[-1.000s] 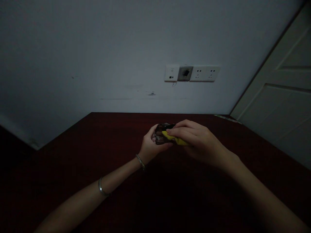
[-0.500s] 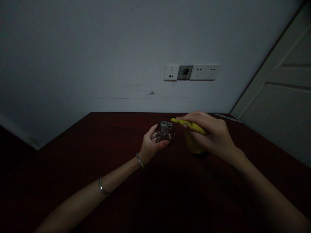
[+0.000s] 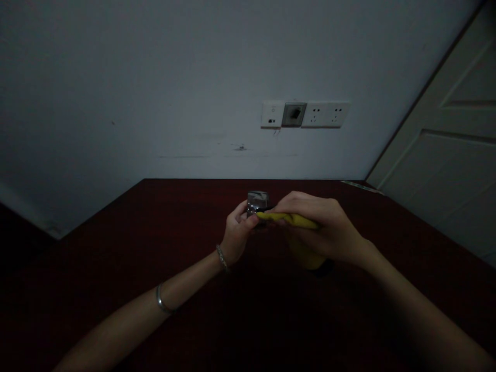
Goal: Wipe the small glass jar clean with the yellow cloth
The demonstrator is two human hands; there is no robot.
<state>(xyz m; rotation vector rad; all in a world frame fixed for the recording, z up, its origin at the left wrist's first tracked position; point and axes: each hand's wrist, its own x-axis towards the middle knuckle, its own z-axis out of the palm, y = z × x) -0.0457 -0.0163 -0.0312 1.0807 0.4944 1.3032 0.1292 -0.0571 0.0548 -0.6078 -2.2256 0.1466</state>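
Observation:
My left hand point(image 3: 238, 235) is closed around a small clear glass point(image 3: 258, 200) and holds it above a dark red table point(image 3: 174, 217). My right hand point(image 3: 321, 232) grips a yellow cloth point(image 3: 289, 220) and presses one end of it against the glass. The rest of the cloth hangs below my right palm. Two bracelets sit on my left wrist and forearm. The room is dim, so the details of the glass are hard to make out.
A white wall stands behind the table with a row of sockets point(image 3: 306, 114). A white door point(image 3: 445, 155) is at the right. A thin light object point(image 3: 356, 186) lies at the table's far right corner.
My right hand lifted the yellow cloth away from the glass, then brought it back down against it. My left hand turned the glass slightly and kept hold of it.

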